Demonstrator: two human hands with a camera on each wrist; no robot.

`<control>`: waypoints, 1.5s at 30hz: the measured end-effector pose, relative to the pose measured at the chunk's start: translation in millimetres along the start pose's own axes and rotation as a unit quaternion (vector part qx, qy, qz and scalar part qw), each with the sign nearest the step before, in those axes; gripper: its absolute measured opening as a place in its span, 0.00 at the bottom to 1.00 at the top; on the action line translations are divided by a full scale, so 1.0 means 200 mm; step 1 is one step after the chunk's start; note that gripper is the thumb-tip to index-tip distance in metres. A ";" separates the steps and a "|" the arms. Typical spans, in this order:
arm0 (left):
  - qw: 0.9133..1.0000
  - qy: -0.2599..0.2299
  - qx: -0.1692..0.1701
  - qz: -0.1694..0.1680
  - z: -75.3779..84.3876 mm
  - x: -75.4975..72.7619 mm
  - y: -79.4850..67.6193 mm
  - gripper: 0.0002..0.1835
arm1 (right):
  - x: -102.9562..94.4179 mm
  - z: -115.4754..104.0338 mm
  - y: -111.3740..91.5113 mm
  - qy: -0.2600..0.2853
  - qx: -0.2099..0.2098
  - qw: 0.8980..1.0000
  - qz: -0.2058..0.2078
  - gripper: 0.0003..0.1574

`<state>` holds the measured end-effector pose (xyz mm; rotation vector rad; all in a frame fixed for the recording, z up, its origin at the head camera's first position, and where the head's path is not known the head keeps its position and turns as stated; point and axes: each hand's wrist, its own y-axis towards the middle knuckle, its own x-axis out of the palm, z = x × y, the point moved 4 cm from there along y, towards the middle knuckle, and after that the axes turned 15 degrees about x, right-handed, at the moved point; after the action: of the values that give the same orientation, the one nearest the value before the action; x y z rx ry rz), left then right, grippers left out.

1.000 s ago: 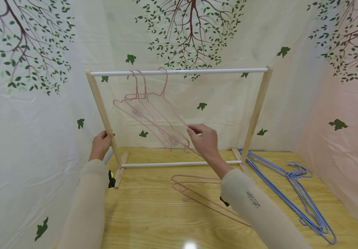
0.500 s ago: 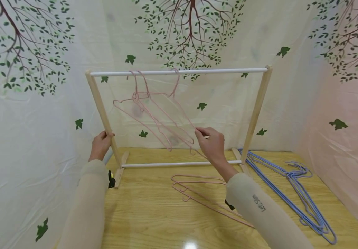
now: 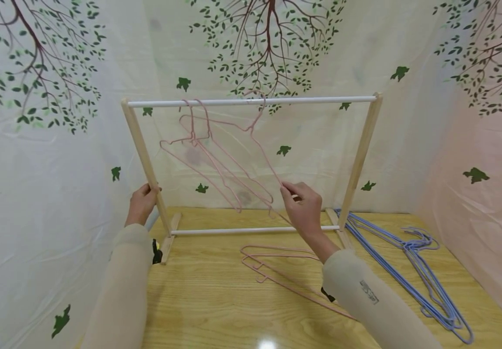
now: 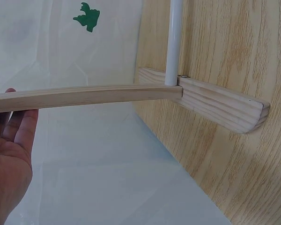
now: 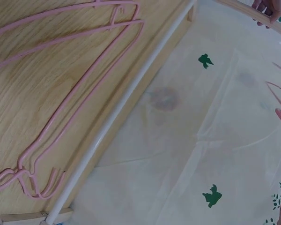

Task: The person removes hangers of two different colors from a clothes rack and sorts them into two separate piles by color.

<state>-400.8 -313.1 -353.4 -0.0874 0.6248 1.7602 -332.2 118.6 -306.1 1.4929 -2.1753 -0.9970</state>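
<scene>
In the head view my left hand (image 3: 142, 203) grips the left wooden post (image 3: 141, 150) of a small clothes rack; the left wrist view shows fingers around the post's edge. My right hand (image 3: 303, 206) pinches the sloping arm of a pink clothes hanger (image 3: 270, 162) between thumb and fingers. That hanger's hook lies over the white top rail (image 3: 321, 100), and its body is tilted. Left of it, two more pink hangers (image 3: 208, 121) hang from the same rail, overlapping. Only a sliver of the right hand shows at the edge of the right wrist view.
Pink hangers (image 5: 84, 89) lie on the wood-grain table in front of the rack, partly behind my right forearm. A pile of blue hangers (image 3: 434, 278) lies at the right, by the rack's right foot. A white lower bar (image 3: 251, 230) joins the posts near the table.
My right hand has moved right and slightly down, drawing the pinched hanger along the rail, away from the other two. My left hand has stayed on the post.
</scene>
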 end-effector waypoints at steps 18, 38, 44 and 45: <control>1.000 0.008 0.008 0.000 0.01 0.00 -0.04 0.29 | -0.05 0.13 -0.11 -0.010 0.012 1.000 -0.018 0.07; 1.000 0.011 0.006 0.006 0.04 -0.01 -0.10 0.29 | -0.27 0.28 -0.18 -0.059 0.095 0.992 0.050 0.08; 1.000 0.020 -0.003 0.009 0.09 -0.01 -0.17 0.29 | -0.25 0.27 -0.16 -0.037 0.082 0.994 0.058 0.08; 1.000 0.021 -0.005 0.010 0.09 -0.01 -0.18 0.29 | -0.24 0.26 -0.15 -0.034 0.077 0.995 0.059 0.07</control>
<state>-361.7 -301.0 -349.9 -0.1243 0.6493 1.7852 -323.8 175.7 -358.5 1.3950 -2.4070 -0.8699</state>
